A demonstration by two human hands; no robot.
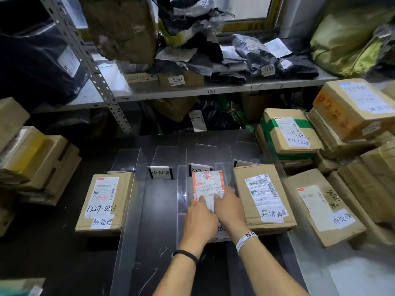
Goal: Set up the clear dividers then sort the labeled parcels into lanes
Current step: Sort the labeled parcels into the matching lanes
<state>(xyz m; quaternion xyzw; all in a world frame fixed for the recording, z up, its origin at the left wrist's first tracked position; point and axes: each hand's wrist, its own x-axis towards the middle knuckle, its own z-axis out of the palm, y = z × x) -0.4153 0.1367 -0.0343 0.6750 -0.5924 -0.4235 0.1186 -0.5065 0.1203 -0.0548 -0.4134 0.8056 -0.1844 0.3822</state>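
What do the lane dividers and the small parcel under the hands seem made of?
Dividers: clear rigid plastic, probably acrylic, glossy; fully see-through, with edges catching light. Small parcel: orange-and-white packet under shiny clear film or tape, judging by wrinkled glare.

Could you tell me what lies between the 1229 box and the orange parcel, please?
In the head view, one lane with only its label card, walled by clear dividers.

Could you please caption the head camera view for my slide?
Left hand and right hand hold a small parcel in a lane between clear dividers, beside a cardboard box.
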